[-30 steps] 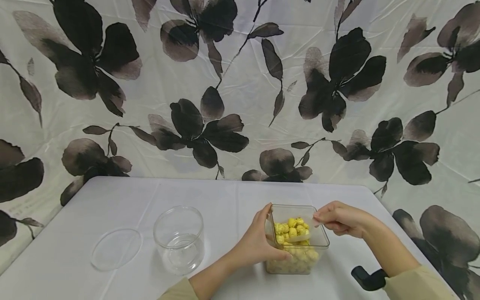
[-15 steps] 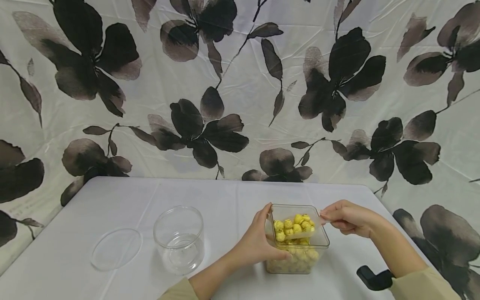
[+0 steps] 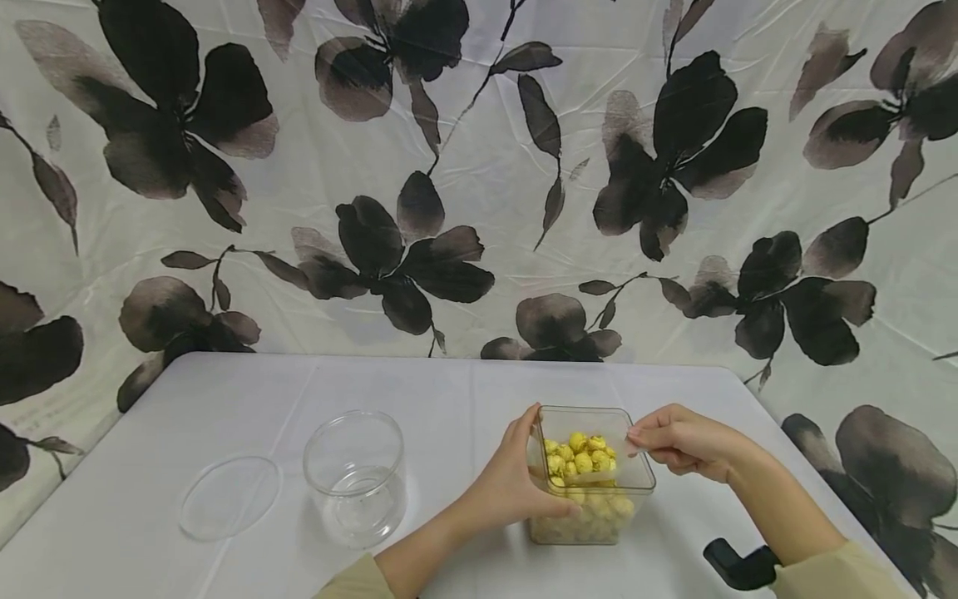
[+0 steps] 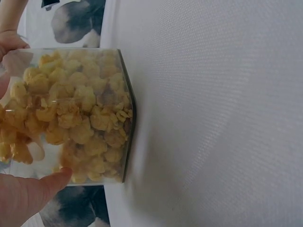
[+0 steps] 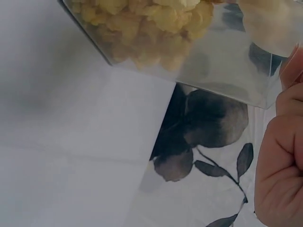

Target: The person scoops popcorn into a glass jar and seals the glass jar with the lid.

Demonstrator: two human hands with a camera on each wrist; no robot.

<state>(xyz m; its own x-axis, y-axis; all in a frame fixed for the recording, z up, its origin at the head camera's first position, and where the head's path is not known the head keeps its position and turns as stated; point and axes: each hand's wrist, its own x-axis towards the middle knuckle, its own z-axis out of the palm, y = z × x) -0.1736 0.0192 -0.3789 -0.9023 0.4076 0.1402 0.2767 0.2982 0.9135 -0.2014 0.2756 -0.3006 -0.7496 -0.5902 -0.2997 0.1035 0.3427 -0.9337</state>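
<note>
Lying flat at the left of the white table (image 3: 464,408) is a clear round lid (image 3: 230,499), with a clear round jar (image 3: 353,494) standing upright just right of it. Next comes the left hand (image 3: 516,489), its forearm slanting from the near edge toward the far right out of a beige sleeve (image 3: 361,581); thumb on the near side and fingers round the left side, it is clamped on a clear square container (image 3: 614,490). The container stands on the table right of the middle, holding yellow popcorn (image 3: 580,456). At its right rim the right hand (image 3: 683,441), fingers curled, pinches a pale translucent utensil (image 3: 599,478) that dips inside; its full shape is hard to make out. The right forearm slopes down toward the near right, a black device (image 3: 741,564) beside its cuff.
</note>
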